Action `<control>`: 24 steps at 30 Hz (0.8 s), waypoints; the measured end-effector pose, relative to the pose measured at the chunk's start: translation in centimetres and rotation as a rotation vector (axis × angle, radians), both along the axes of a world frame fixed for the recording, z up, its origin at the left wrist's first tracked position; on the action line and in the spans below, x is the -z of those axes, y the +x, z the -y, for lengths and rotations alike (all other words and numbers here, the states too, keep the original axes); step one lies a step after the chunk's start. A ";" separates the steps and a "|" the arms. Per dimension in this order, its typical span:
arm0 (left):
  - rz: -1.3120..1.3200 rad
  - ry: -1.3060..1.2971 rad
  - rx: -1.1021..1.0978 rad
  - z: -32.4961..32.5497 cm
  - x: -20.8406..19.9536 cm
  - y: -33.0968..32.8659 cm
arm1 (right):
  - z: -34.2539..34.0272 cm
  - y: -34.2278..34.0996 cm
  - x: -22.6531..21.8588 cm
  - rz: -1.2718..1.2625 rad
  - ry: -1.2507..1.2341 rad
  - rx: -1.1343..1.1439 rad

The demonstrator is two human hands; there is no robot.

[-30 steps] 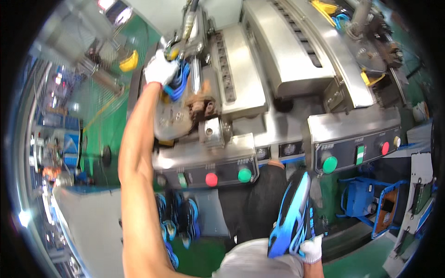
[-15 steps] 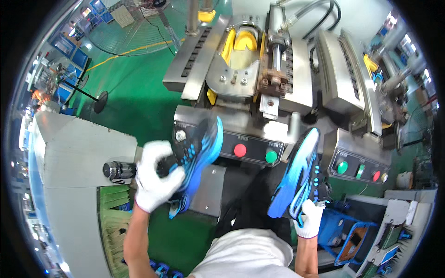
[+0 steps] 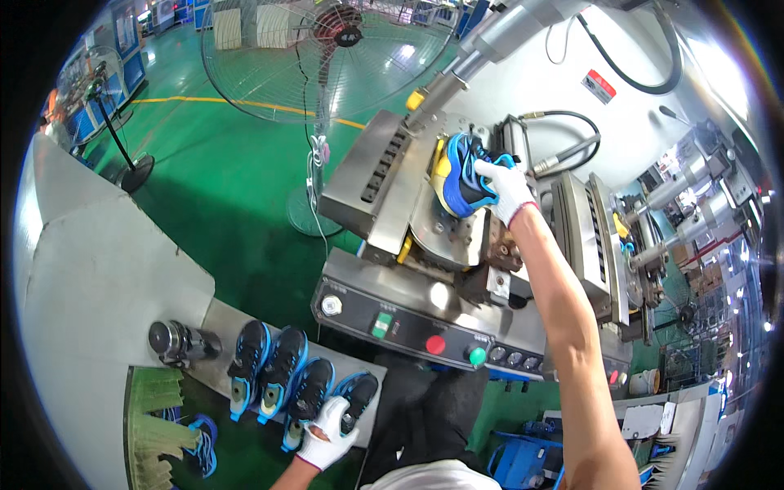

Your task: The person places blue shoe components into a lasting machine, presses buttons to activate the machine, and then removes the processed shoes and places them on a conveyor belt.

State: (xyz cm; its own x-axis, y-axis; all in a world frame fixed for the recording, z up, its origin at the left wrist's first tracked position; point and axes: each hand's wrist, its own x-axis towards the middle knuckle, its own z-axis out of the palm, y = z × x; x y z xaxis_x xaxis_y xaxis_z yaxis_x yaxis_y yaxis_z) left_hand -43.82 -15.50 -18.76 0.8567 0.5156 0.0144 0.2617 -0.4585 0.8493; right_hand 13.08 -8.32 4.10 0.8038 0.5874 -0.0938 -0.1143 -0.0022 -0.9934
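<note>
My right hand [image 3: 508, 189], in a white glove, grips a black and blue sneaker [image 3: 464, 181] by its collar end. That sneaker is over the metal bed [image 3: 433, 233] of the press machine, its thick blue and yellow-looking sole turned toward the left. Low in the view, my left hand [image 3: 329, 433], also gloved in white, is closed around the heel end of another sneaker [image 3: 358, 390]. This one is on a grey metal shelf [image 3: 219, 317], at the right end of a row of matching sneakers [image 3: 282, 371]. The glove hides part of its heel.
Below the press runs a control panel [image 3: 400, 331] with red and green buttons. A dark flask [image 3: 184, 343] lies on the shelf beside a grey cabinet [image 3: 106, 278]. A large fan [image 3: 327, 49] stands behind. At lower right is a blue crate [image 3: 527, 461]; a second machine [image 3: 584, 233] stands right.
The view has swung. My right hand has carried its sneaker up and forward onto the press bed. My left hand has come down with its sneaker to the shelf, where the row now shows.
</note>
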 end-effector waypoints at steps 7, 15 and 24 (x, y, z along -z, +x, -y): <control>0.029 0.067 -0.006 0.0 -0.2 -0.4 | -7.6 6.4 10.7 0.696 -0.947 0.227; 0.040 0.020 0.074 0.0 0.5 1.8 | -4.7 3.1 5.6 0.722 -0.896 0.037; 0.004 0.099 0.070 0.9 1.0 1.5 | 21.2 -26.2 5.7 1.141 -0.381 -0.155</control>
